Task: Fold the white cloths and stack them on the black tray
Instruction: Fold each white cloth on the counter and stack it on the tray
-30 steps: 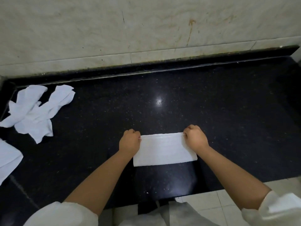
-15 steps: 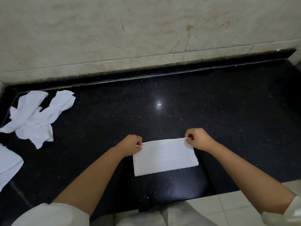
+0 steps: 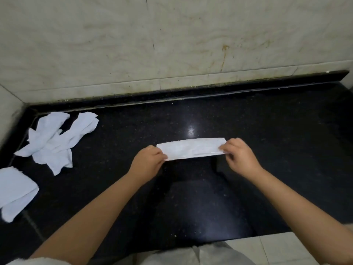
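Looking down from the head camera, I am holding a white cloth [image 3: 192, 148], folded into a narrow strip, stretched level above the black table [image 3: 267, 131]. My left hand [image 3: 148, 162] is pinching its left end and my right hand [image 3: 239, 156] is pinching its right end, fingers curled, probably to keep the edges lined up for the next fold. Far to the left, crumpled white cloths [image 3: 55, 138] are waiting in a heap, and a folded cloth [image 3: 16, 190] is lying at the frame edge. No black tray is showing anywhere.

Folded cloth [image 3: 15, 192] cut off at left edge.
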